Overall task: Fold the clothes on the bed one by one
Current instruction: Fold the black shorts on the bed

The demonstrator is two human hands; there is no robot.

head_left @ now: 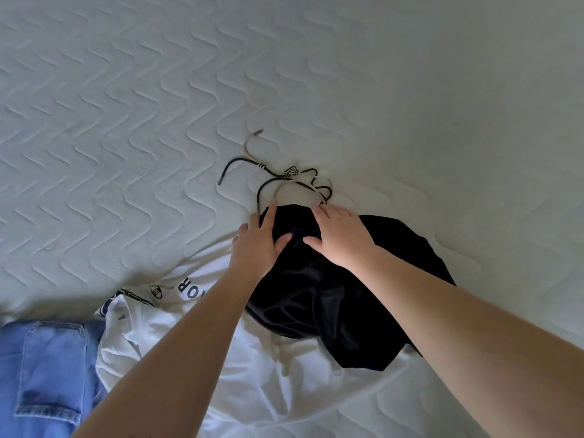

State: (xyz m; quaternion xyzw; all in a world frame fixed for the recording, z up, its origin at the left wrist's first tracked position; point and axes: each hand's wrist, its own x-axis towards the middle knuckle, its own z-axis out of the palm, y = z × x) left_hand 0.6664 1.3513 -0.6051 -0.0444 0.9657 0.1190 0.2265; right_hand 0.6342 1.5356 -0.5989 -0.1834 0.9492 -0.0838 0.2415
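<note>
A crumpled black garment (341, 298) lies on the quilted bed (158, 121), with black and beige drawstrings (278, 181) trailing from its far end. My left hand (259, 245) rests on the garment's far left edge, its fingers lying over the cloth. My right hand (341, 235) lies flat on top of the garment just to the right, fingers spread. The black garment partly covers a white shirt (189, 336) with dark lettering. Blue jeans (47, 374) lie at the lower left.
The quilted mattress stretches bare to the far side and to the right of the clothes. The white shirt and the jeans crowd the near left corner.
</note>
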